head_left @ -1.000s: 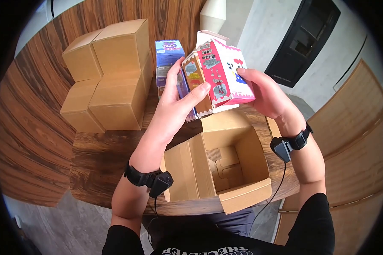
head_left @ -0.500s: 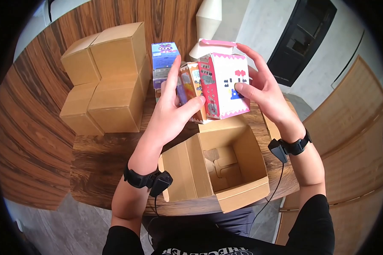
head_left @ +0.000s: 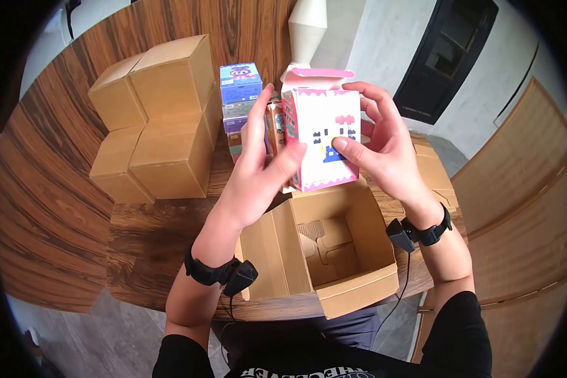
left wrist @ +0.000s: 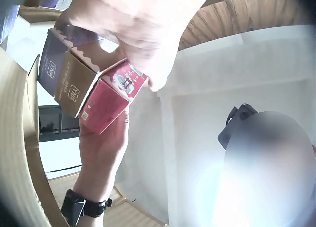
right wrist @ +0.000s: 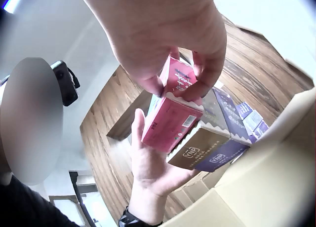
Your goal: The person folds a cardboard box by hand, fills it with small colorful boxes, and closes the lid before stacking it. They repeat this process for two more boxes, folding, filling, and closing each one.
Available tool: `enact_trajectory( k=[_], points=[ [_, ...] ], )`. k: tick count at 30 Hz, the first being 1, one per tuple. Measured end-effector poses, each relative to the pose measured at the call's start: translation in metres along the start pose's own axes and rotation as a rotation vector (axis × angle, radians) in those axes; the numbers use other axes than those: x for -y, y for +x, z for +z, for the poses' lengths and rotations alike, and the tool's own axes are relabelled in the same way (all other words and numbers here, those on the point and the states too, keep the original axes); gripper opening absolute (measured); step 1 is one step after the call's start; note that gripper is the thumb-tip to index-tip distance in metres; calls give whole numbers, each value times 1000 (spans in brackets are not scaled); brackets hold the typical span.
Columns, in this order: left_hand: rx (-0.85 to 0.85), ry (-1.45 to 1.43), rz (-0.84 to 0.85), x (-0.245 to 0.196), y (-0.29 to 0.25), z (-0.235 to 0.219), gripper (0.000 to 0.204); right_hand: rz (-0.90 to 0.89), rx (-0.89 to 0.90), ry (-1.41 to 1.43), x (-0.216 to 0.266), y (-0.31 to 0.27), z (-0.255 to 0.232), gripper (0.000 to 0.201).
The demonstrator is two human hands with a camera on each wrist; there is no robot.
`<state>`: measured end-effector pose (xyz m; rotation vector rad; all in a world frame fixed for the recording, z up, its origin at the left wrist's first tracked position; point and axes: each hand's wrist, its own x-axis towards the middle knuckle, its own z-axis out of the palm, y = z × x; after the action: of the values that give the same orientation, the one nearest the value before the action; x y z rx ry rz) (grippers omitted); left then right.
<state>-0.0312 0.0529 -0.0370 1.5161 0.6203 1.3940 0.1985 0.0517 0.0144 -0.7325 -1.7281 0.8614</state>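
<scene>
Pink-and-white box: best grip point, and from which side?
Probably grip the box at mid-height from its right, where the right hand holds it: flat white face for the thumb, while the brown box and left hand crowd its left.

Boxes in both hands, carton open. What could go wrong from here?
1. The brown box sits between the pink box and the purple box; if the left hand or right hand eases its grip, it might slip out.
2. The right hand's thumb presses the pink box's front; squeezing too hard could dent it.
3. The right wrist's cable hangs close by the carton's near flap and may snag there.
</scene>
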Motion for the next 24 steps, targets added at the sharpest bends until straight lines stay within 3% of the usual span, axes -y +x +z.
enact_trajectory(
  k=[2, 5, 7, 8, 11, 17, 24],
  points=[
    [-17, 29, 8, -1, -2, 6, 113, -11, -6, -21, 0, -2, 4, 73],
    [17, -159, -2, -7, 1, 8, 114, -53, -23, -48, -5, -2, 3, 75],
    [8, -133, 68, 5, 4, 4, 114, -87, -82, 44, -8, -1, 4, 73],
    [3, -121, 103, 9, 5, 4, 114, 44, -110, 148, 1, 0, -1, 68],
    [-2, 110, 95, 9, 4, -2, 116, -56, -142, 102, 2, 11, -7, 52],
    [13, 261, 110, 10, 3, -4, 120, -70, -94, 36, 0, 17, -12, 24],
    [-10, 290, 116, 5, 2, -5, 118, -215, 8, -19, -1, 16, -18, 21]
  ],
)
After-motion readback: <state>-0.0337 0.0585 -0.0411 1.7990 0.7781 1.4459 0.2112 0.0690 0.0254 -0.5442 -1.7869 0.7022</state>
